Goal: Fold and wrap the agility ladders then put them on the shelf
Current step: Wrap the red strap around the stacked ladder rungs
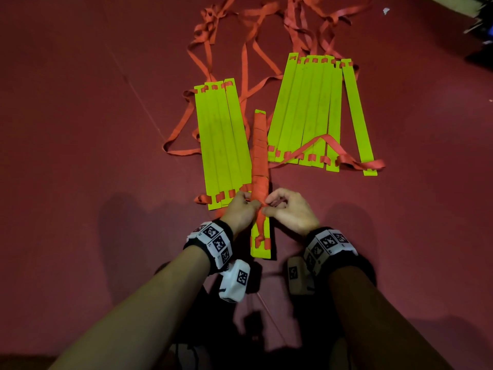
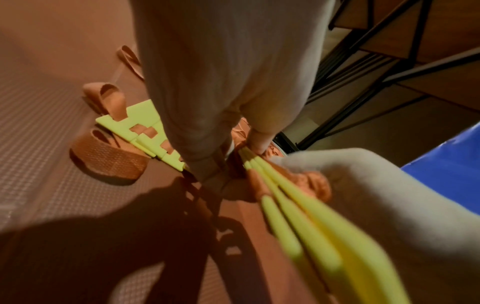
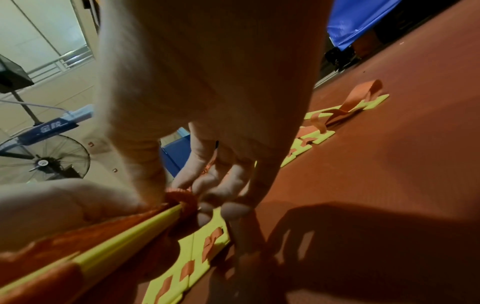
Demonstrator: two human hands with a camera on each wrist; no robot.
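A stacked bundle of yellow-green ladder rungs (image 1: 260, 156), wound round with orange strap, lies lengthwise on the red floor in front of me. My left hand (image 1: 241, 206) grips the bundle from the left near its lower part. My right hand (image 1: 277, 206) pinches the orange strap (image 1: 262, 209) against the bundle from the right. The wrist views show the bundle's edges (image 2: 291, 218) (image 3: 145, 224) running between both hands, fingers curled on the strap. Two unwrapped ladders lie flat: a small group of rungs (image 1: 221, 145) at the left and a wider group (image 1: 317, 113) at the right.
Loose orange straps (image 1: 240, 36) trail in loops across the floor behind the rungs. A black metal shelf frame (image 2: 376, 51) and a blue mat (image 2: 446, 152) stand off to one side. A floor fan (image 3: 44, 160) stands by the wall.
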